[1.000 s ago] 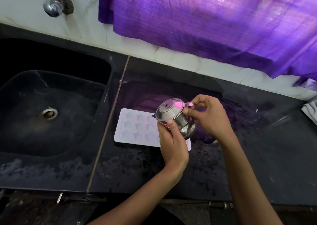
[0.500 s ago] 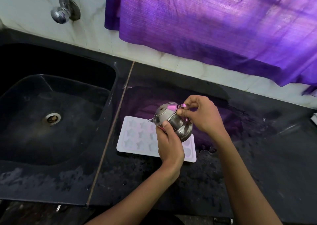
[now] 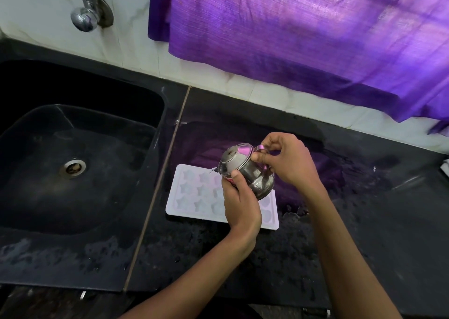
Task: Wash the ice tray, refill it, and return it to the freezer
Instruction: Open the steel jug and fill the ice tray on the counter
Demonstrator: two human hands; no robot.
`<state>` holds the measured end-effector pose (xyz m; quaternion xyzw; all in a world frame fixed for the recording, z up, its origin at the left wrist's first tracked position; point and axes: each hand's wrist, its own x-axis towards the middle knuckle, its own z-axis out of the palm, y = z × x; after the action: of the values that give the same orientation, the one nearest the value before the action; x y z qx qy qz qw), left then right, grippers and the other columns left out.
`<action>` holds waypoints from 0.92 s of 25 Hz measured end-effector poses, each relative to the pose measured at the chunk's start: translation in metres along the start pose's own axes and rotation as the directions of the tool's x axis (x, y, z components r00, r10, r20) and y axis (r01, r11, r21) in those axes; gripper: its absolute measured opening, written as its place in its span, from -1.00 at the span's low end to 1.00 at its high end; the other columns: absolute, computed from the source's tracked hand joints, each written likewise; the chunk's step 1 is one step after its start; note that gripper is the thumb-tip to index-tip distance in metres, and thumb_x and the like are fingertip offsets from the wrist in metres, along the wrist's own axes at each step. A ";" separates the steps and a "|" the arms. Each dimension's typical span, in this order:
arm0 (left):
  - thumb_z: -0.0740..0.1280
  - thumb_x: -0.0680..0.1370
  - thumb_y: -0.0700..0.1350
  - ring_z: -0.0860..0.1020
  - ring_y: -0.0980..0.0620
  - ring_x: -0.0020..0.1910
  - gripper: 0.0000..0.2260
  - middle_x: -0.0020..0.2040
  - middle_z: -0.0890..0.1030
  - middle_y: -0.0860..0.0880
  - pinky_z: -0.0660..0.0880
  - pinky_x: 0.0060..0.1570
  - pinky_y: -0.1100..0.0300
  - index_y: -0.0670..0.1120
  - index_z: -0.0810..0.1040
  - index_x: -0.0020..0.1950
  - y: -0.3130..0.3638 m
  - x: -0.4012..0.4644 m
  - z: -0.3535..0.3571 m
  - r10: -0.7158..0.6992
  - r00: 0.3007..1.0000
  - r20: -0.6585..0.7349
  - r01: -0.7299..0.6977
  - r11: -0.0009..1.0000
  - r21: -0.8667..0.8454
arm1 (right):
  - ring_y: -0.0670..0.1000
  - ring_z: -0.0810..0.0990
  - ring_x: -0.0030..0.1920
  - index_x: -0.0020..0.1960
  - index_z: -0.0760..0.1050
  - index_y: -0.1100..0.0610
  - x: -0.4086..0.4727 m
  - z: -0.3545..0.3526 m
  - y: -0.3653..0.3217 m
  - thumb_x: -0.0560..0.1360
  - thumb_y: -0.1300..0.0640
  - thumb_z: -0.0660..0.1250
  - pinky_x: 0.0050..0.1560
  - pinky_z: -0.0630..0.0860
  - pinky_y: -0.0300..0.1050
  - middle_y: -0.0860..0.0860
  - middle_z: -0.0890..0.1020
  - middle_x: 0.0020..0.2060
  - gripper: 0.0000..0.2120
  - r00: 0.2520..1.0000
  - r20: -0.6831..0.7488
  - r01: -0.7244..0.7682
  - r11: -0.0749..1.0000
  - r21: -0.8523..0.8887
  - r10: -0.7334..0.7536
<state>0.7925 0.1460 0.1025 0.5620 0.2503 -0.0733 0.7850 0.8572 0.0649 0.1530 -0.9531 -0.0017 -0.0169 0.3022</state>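
A white ice tray with star-shaped moulds lies flat on the black counter, just right of the sink. Above its right half I hold a small lidded steel kettle, tilted with its spout toward the tray. My left hand grips the kettle's body from below. My right hand pinches its handle at the back. The right part of the tray is hidden behind the kettle and my left hand.
A black sink with a metal drain fills the left side. A steel tap sticks out of the white wall above it. A purple curtain hangs over the counter's back edge. The counter surface looks wet.
The kettle has tipped further toward the tray, and both hands have moved with it slightly. The tray has stayed in place.
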 end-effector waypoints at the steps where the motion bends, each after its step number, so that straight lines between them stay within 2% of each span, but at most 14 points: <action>1: -0.06 0.63 0.13 0.40 0.34 -0.17 -0.75 -0.14 0.43 0.25 0.31 0.03 0.23 0.11 0.32 0.16 0.000 -0.001 0.000 0.001 1.000 0.004 -0.001 1.000 -0.001 | -0.06 0.60 -0.27 -0.20 0.55 0.08 0.000 0.000 0.000 0.33 -0.01 0.51 -0.16 0.56 -0.05 -0.05 0.67 -0.26 -0.79 1.000 -0.002 -0.001 1.000 -0.001 0.001; 7: -0.06 0.63 0.13 0.42 0.33 -0.14 -0.66 -0.08 0.47 0.20 0.33 0.01 0.24 0.05 0.35 0.28 -0.001 0.000 0.000 0.025 1.000 0.009 -0.025 1.000 -0.008 | -0.06 0.59 -0.28 -0.22 0.54 0.07 -0.002 -0.002 -0.001 0.33 0.00 0.51 -0.15 0.56 -0.04 -0.04 0.67 -0.27 -0.80 1.000 -0.007 -0.003 0.999 0.035 0.003; 12: -0.04 0.63 0.12 0.50 0.20 0.00 -0.63 0.15 0.52 0.10 0.34 0.00 0.29 0.08 0.32 0.38 -0.002 -0.003 0.000 0.091 0.996 -0.017 -0.091 0.996 0.008 | -0.04 0.64 -0.17 -0.26 0.54 0.04 -0.005 -0.002 0.003 0.32 0.01 0.53 -0.06 0.60 0.13 -0.05 0.68 -0.27 -0.82 0.999 -0.017 -0.034 0.992 0.120 0.036; 15: -0.03 0.63 0.12 0.50 0.16 0.06 -0.64 0.18 0.52 0.10 0.36 -0.05 0.34 0.11 0.31 0.39 -0.003 -0.006 0.001 0.122 0.992 -0.027 -0.121 0.993 0.009 | -0.02 0.64 -0.16 -0.26 0.53 0.04 -0.009 -0.004 0.004 0.31 0.02 0.53 -0.06 0.59 0.15 -0.04 0.68 -0.26 -0.81 0.999 -0.027 -0.028 0.989 0.142 0.032; 23: -0.03 0.63 0.13 0.52 0.14 0.09 -0.64 0.19 0.54 0.08 0.38 0.04 0.26 0.10 0.33 0.36 -0.011 -0.017 -0.004 0.109 0.993 -0.041 -0.110 0.994 -0.015 | -0.04 0.63 -0.20 -0.27 0.53 0.03 -0.020 -0.005 -0.002 0.32 0.02 0.52 -0.06 0.59 0.10 -0.04 0.68 -0.28 -0.82 1.000 -0.003 0.004 0.996 0.094 -0.003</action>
<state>0.7719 0.1430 0.1004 0.5693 0.2353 -0.0168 0.7876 0.8367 0.0639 0.1582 -0.9378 -0.0038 -0.0186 0.3467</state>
